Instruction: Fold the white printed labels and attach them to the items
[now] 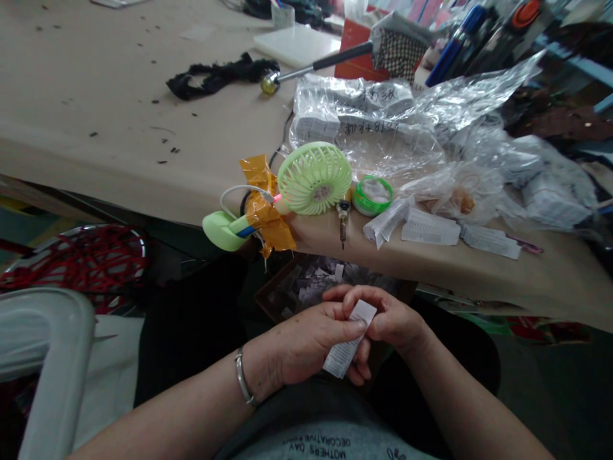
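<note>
Low in the head view, a narrow white printed label (341, 359) is held between both hands in front of my body. My left hand (311, 342), with a silver bangle at the wrist, is closed on it, the thumb pressed flat across its face. Around the label's upper end curl the fingers of my right hand (395, 317), thumb and fingertips against its edge. Small print covers the label's lower part. Whether it is one label or a thin stack I cannot tell. Just beyond the hands, below the table edge, a box (268, 300) holds many loose paper scraps.
A green fan (313, 179) is taped to the table edge (191, 204). Beside it lie a screwdriver-like tool (343, 223), a green tape roll (372, 195) and label stacks (430, 225). Plastic bags (383, 140) cover the right side. A red-corded stool (81, 262) stands at left.
</note>
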Motion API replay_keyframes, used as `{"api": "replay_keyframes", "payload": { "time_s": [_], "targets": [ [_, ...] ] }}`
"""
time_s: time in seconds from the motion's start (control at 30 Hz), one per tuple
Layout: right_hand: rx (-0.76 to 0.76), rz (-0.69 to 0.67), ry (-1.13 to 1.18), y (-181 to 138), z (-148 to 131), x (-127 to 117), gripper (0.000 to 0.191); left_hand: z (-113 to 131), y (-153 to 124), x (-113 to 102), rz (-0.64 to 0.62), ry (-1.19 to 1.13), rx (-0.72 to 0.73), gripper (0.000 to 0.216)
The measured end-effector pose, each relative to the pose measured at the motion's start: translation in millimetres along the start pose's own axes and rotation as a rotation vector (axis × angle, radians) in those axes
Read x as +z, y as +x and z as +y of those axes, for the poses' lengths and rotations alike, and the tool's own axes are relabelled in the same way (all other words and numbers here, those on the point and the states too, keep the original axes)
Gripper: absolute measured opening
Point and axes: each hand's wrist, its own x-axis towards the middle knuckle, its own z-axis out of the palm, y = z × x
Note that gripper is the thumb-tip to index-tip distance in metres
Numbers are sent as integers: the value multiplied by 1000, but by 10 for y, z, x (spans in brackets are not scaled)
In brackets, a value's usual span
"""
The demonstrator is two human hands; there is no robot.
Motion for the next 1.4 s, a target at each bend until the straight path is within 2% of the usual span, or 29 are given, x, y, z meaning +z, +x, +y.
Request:
{"api": "replay_keyframes", "payload": {
  "time_s": [0.13, 0.23, 0.33, 0.4, 0.47, 0.57, 0.67, 0.83, 1.0, 1.1, 1.23, 1.4],
  "targets": [
    [88, 12, 143, 6, 83, 3, 28, -32, 38, -25, 18, 4, 2, 29],
    [81, 56, 100, -4, 85, 33, 29, -23, 47, -24, 52, 15, 17, 28],
    [-20, 208, -194, -27, 11, 98, 35, 18, 31, -12, 141, 12, 38, 26],
    [-143, 344, -525, -45, -54, 148, 36, 48, 15, -12, 201, 16, 59, 25],
    [-284, 421, -847, -55, -105, 191, 36, 71, 0, -19, 247, 24, 81, 25],
    [-413, 403, -1139, -43, -121, 233, 36, 89, -12, -27, 286, 21, 92, 23],
    [-435, 391, -1217, -21, -85, 252, 37, 103, -19, -20, 287, 24, 80, 19],
    [-374, 504, -1100, 3, -23, 252, 41, 120, -37, -10, 311, 16, 100, 20],
    [-280, 492, -964, 60, -31, 257, 31, 120, -43, -30, 322, 23, 155, 20],
    [-260, 562, -712, 115, -56, 283, 29, 147, -48, -26, 332, 40, 185, 24],
    [-188, 568, -328, 205, -78, 309, 15, 208, -50, -7, 338, 92, 241, 24],
    [-141, 522, -167, 290, -95, 318, 18, 241, -28, -7, 365, 208, 298, 22]
  ]
}}
